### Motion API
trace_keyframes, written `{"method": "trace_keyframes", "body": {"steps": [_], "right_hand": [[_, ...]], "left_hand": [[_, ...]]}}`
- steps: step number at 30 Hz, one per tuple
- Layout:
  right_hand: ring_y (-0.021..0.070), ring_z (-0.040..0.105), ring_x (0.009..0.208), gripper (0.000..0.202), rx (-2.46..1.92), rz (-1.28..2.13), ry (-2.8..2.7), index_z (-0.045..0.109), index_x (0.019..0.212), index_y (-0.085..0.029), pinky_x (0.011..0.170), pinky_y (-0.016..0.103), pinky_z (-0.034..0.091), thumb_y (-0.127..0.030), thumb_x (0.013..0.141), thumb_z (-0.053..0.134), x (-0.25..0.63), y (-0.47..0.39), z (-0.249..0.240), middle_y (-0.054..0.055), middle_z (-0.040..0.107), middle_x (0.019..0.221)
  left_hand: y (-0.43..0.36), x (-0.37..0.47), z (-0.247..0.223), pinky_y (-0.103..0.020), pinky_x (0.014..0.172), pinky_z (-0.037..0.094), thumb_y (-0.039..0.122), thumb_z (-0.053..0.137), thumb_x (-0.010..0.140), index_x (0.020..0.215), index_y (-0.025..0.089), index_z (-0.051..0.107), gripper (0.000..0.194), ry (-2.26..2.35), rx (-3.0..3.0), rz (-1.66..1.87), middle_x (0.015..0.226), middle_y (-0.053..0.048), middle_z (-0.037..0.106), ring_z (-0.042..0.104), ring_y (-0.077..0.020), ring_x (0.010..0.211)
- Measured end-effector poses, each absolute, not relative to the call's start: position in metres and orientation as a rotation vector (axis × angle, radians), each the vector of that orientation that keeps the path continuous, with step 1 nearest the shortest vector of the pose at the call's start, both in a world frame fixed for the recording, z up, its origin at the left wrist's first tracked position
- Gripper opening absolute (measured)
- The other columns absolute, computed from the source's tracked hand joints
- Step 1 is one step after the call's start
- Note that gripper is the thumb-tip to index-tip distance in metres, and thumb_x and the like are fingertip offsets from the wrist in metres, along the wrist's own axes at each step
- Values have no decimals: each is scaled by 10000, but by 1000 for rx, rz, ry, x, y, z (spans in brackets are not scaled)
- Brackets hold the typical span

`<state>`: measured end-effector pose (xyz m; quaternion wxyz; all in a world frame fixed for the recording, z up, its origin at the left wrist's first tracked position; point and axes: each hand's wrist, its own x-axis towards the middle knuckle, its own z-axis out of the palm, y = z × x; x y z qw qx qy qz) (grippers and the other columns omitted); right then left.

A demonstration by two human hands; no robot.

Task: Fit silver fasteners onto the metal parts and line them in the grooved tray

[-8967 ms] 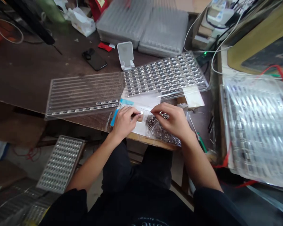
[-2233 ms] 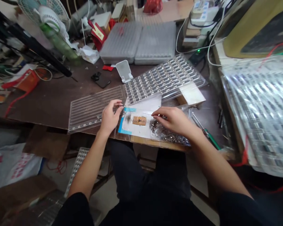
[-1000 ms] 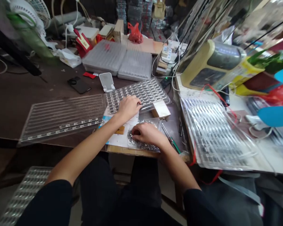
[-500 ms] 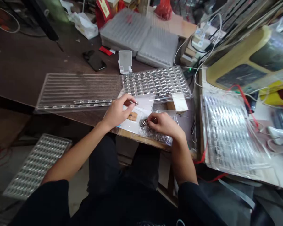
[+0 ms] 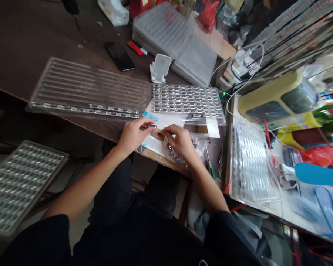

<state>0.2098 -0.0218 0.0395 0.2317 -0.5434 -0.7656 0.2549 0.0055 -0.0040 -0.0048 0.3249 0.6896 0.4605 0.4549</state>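
My left hand (image 5: 133, 136) pinches a small metal connector (image 5: 152, 126) between thumb and fingertips. Beside it, my right hand (image 5: 180, 142) has thumb and index finger pressed together; whatever they hold is too small to make out. Just below the fingertips is a small wooden block (image 5: 158, 135), partly covered by the hands, lying on a white sheet (image 5: 166, 119). Under my right wrist a clear plastic bag holds many tiny shiny metal parts (image 5: 177, 157). To the left, a clear ribbed tray (image 5: 80, 83) carries connectors in its nearest rows. A second tray (image 5: 187, 99) is mostly filled with them.
A phone (image 5: 120, 56) and a white stand (image 5: 160, 68) are behind the trays. Stacked clear trays (image 5: 161, 29) lie at the back. A green-handled screwdriver (image 5: 211, 169) is right of the bag. More filled trays sit lower left (image 5: 24, 181) and on the right bench (image 5: 251, 162).
My right hand has come up out of the bag of metal parts and moved left to beside my left hand. The left hand has lowered slightly toward the block. The camera view has turned.
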Motion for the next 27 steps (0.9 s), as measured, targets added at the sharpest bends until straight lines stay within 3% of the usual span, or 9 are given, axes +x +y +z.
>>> {"method": "trace_keyframes", "body": {"steps": [4, 11, 17, 22, 27], "right_hand": [[204, 678, 918, 215, -1489, 690, -2122, 741, 976, -181, 856, 308, 496, -165, 963, 528, 202, -22, 23, 93, 735, 977], [225, 662, 938, 228, -1582, 395, -2391, 742, 1104, -221, 826, 309, 499, -170, 991, 550, 194, -29, 15, 103, 712, 1021], [188, 701, 906, 254, -1492, 559, -2252, 753, 1118, -223, 793, 274, 507, -172, 1002, 532, 216, -38, 36, 75, 742, 1054], [217, 723, 828, 169, -1844, 675, -2341, 772, 984, -221, 742, 308, 481, -158, 939, 622, 248, -52, 64, 51, 793, 944], [232, 718, 857, 212, -1984, 679, -2402, 735, 1078, -245, 701, 305, 443, -282, 870, 759, 251, -55, 68, 31, 792, 968]], "left_hand": [[-4, 6, -4, -306, 800, 546, 177, 698, 913, 985, 194, 727, 79, 1174, 1898, 1144, 988, -43, 771, 709, -186, 853], [-4, 6, -2, -305, 831, 509, 165, 687, 920, 974, 180, 715, 63, 1194, 1951, 1120, 977, -40, 747, 688, -199, 907], [-3, 6, -5, -320, 840, 491, 208, 702, 925, 987, 210, 717, 63, 1150, 2031, 1025, 983, -17, 764, 705, -201, 914], [0, 7, -11, -352, 877, 484, 238, 728, 911, 959, 238, 727, 48, 1120, 2060, 963, 1004, 2, 772, 705, -211, 939], [0, 8, -14, -379, 923, 479, 265, 730, 914, 976, 256, 730, 63, 1141, 2093, 918, 1031, 8, 772, 698, -216, 980]]}}
